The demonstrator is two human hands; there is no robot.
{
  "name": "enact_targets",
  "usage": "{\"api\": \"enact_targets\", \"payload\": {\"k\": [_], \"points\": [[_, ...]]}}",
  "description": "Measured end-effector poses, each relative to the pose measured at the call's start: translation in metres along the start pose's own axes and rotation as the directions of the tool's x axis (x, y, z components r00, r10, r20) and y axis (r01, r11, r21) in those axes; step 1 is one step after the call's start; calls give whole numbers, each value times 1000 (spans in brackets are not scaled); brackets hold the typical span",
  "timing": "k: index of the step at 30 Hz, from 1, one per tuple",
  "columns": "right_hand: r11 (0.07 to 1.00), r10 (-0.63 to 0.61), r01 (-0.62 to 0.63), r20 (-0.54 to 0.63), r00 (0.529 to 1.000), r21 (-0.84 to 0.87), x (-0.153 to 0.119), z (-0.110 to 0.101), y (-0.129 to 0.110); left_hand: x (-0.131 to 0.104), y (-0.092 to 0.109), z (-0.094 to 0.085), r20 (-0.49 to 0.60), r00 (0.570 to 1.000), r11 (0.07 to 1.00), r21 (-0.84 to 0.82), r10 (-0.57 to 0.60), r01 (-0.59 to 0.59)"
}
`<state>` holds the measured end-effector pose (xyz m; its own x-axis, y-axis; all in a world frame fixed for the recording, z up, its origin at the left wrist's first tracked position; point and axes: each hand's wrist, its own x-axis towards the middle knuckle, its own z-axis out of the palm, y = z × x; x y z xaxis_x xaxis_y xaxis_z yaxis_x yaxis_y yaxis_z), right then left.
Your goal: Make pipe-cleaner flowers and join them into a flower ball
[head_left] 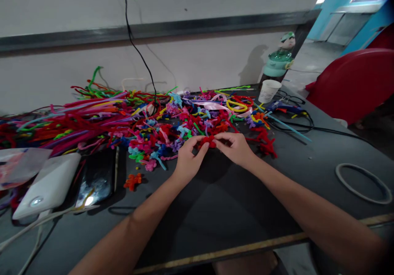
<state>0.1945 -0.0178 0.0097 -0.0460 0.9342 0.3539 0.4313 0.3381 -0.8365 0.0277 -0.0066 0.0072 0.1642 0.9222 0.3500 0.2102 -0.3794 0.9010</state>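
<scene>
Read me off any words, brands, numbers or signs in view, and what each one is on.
No text is readable.
Paper cup: faint marks, too small and blurred to read.
Plastic bag: coloured patches, too blurred to tell whether they are print.
Red fuzzy piece: no lettering shows.

A red fuzzy piece [209, 140] was held between the fingertips of the left hand [188, 158] and the right hand [236, 147], over the dark tabletop [221, 209]. Beyond the hands, colourful fuzzy stems [89, 123] were heaped toward the wall [191, 4]. A white device [52, 180] and a black phone [97, 170] were seen at left; at right, a paper cup [269, 91] and a grey ring [338, 173].
</scene>
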Motion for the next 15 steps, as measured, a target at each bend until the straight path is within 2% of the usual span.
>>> {"api": "enact_targets", "payload": {"k": [3, 7, 9, 15], "points": [[999, -39, 39, -13, 999, -19, -2, 0, 0, 2, -2, 0, 12, 999, 997, -60, -49, 50], [958, -266, 265, 9, 964, -109, -1, -7, -1, 6, -1, -2, 112, 987, 983, -126, -118, 132], [933, -332, 333, 30, 943, -139, -1, -11, 0, 6, 1, -2, 131, 981, 978, -132, -141, 158], [948, -293, 294, 27, 956, -123, 0, -11, 2, 4, 2, -3, 190, 958, 948, -197, -214, 251]]}}
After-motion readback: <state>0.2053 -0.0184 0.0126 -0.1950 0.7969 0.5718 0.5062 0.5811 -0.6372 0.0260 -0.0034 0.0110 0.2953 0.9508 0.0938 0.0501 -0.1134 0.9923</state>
